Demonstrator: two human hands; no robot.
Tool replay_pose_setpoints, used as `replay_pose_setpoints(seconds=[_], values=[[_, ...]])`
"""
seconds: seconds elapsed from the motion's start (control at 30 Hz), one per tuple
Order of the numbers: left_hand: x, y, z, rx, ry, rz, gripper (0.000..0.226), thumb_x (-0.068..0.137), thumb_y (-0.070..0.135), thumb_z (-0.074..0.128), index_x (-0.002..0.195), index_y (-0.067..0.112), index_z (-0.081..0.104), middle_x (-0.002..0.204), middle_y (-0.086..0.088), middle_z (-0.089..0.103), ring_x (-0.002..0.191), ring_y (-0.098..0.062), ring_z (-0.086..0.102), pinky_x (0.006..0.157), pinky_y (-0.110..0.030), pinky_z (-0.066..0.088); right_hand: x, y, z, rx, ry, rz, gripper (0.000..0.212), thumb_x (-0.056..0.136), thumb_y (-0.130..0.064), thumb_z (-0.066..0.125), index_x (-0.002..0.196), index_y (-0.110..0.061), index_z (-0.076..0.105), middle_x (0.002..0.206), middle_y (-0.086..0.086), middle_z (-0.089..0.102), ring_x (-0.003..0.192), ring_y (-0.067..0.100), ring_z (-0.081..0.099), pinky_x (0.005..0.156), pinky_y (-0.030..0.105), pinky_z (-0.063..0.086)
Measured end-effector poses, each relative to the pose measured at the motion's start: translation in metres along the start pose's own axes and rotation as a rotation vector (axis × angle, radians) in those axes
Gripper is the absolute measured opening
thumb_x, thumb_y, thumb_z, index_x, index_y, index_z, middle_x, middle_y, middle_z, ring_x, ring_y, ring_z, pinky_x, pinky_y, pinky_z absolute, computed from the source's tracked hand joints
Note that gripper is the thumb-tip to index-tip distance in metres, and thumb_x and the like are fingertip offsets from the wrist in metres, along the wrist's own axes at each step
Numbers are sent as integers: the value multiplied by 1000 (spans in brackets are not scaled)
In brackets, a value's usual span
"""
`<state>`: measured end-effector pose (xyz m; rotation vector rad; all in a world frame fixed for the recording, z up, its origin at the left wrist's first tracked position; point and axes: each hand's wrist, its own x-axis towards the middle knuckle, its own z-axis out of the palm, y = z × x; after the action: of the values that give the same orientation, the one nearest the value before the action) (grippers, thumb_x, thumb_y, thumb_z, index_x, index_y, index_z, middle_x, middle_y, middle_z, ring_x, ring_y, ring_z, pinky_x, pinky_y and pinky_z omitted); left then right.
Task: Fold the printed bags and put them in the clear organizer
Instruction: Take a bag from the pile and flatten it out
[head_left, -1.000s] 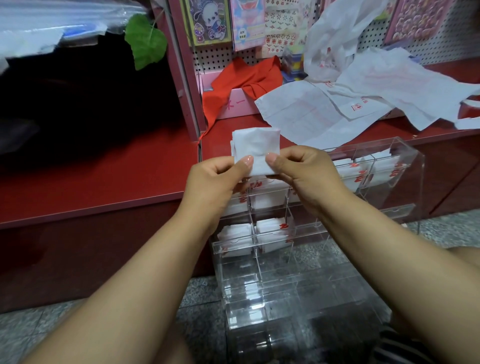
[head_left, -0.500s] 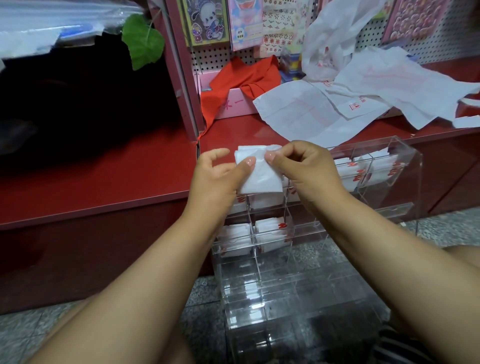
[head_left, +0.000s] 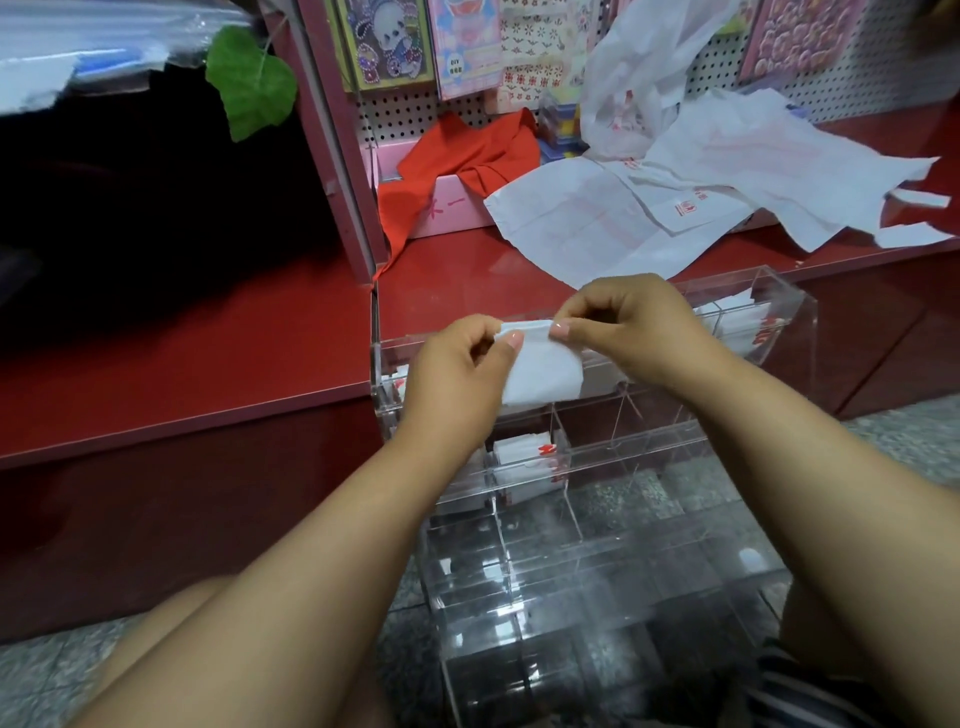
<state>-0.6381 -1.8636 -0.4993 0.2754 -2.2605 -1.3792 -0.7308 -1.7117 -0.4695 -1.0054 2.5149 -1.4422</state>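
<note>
A small folded white bag (head_left: 543, 371) hangs over the top row of the clear organizer (head_left: 649, 447). My left hand (head_left: 457, 374) pinches its upper left edge and my right hand (head_left: 631, 325) pinches its upper right edge. The organizer is a clear acrylic grid of compartments leaning against the red shelf. Folded white bags with red print (head_left: 524, 454) sit in several of its upper compartments. More folded ones (head_left: 737, 319) fill the top right cells. Unfolded white printed bags (head_left: 649, 208) lie spread on the red shelf behind.
A red cloth (head_left: 467, 156) drapes over a pink box (head_left: 452, 213) at the back of the red shelf (head_left: 208, 332). Packaged goods hang on a pegboard (head_left: 519, 52) above. A green leaf (head_left: 249, 83) hangs at upper left. Tiled floor lies below.
Both hands have lowered the folded bag from above the shelf edge toward the organizer's top row, and the bag now hangs below my fingers instead of standing above them.
</note>
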Motion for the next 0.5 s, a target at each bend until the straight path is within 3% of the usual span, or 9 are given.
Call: replay_pose_setpoints(seconds=[0.07, 0.13, 0.33, 0.5], values=[[1, -3, 7, 150, -21, 54, 29, 94, 23, 61, 66, 32, 57, 72, 7, 52, 70, -6, 50, 69, -17, 40, 0, 7, -10, -113, -37, -3, 10, 82, -16, 74, 73, -20, 71, 74, -10, 64, 65, -5, 57, 60, 10, 42], [-1, -3, 14, 206, -38, 58, 21, 92, 22, 64, 71, 27, 67, 77, 8, 52, 74, -1, 49, 68, -8, 34, -2, 14, -17, -172, -61, 23, 10, 79, -17, 76, 71, -22, 72, 73, -10, 61, 64, -1, 55, 60, 15, 41], [-6, -13, 41, 285, -116, -23, 10, 89, 26, 68, 83, 23, 76, 57, 11, 60, 61, -12, 57, 64, -26, 47, -8, 38, -23, -351, -119, 94, 11, 75, -22, 81, 69, -25, 72, 64, -5, 61, 56, 6, 49, 53, 23, 34], [-9, -25, 58, 348, -176, -66, 13, 91, 29, 66, 95, 24, 77, 78, 1, 74, 77, -22, 67, 73, -37, 54, -12, 55, -16, -528, -197, 118, 8, 78, -24, 77, 72, -23, 72, 62, -10, 59, 57, 2, 48, 52, 23, 32]])
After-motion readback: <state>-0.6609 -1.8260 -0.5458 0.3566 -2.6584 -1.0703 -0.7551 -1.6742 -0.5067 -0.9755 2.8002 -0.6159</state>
